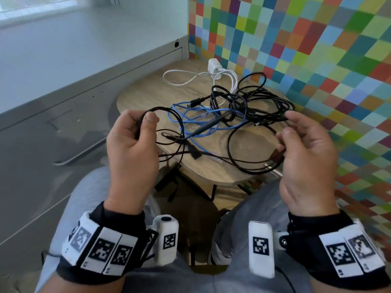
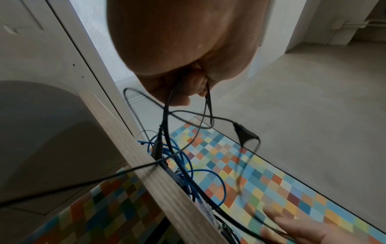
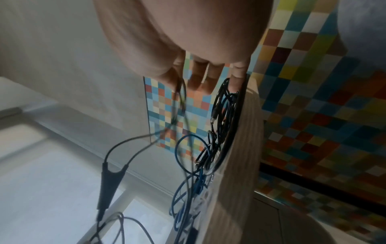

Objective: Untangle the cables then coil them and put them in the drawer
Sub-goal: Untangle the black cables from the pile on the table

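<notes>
1. Checkered, many-coloured wall [image 1: 296,49] backs the corner; grey cabinet fronts [image 1: 31,144] stand at the left.
2. Wooden counter [image 1: 148,96] carries the tangle: black cables [image 1: 254,98], blue cable [image 1: 203,132], white charger cable [image 1: 184,78] lying apart at the rear.
3. Left hand [image 1: 131,149], fingers clamped on a black loop, lifts it clear, likely to trace one strand.
4. Right hand [image 1: 306,157] pinches another black strand, spreading the knot.

matt wood-grain table [image 1: 152,96], rubbery black cables [image 1: 249,98]
</notes>
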Action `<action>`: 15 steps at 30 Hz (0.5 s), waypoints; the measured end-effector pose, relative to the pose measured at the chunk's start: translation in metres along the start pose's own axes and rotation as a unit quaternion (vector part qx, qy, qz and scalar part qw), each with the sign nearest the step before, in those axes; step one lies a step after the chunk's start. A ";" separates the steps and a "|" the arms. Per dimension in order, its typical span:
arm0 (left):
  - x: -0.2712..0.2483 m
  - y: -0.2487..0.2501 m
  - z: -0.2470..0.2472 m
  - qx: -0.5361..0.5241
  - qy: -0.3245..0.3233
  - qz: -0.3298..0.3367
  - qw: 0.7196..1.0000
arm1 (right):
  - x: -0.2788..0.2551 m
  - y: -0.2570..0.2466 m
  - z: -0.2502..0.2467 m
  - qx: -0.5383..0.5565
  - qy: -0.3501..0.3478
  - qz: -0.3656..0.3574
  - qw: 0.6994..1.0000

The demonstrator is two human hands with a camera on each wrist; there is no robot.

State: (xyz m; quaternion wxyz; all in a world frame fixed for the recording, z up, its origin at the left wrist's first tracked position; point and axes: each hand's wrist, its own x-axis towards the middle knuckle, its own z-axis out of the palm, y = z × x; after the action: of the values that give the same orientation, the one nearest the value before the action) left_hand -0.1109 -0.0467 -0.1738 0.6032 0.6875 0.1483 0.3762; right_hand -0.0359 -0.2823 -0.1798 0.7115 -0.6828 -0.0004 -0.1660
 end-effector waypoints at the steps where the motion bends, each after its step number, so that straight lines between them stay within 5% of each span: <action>1: -0.001 0.001 0.001 0.000 -0.005 0.001 1.000 | -0.002 0.001 0.000 -0.033 -0.017 -0.005 0.999; 6: -0.007 0.005 0.005 0.030 -0.030 0.032 0.999 | -0.020 -0.009 0.004 -0.191 -0.090 -0.106 0.972; 9: -0.014 0.010 0.009 0.028 -0.055 0.049 0.997 | -0.036 -0.018 0.013 -0.205 -0.162 -0.200 0.944; 15: -0.024 0.015 0.014 -0.001 -0.154 0.085 0.984 | -0.052 -0.018 0.024 -0.205 -0.253 -0.275 0.905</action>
State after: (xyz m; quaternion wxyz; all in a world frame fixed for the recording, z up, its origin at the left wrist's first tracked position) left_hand -0.1209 -0.0764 -0.1678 0.5853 0.7470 -0.0056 0.3152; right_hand -0.0836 -0.2465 -0.1726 0.4581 -0.8054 -0.3338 -0.1734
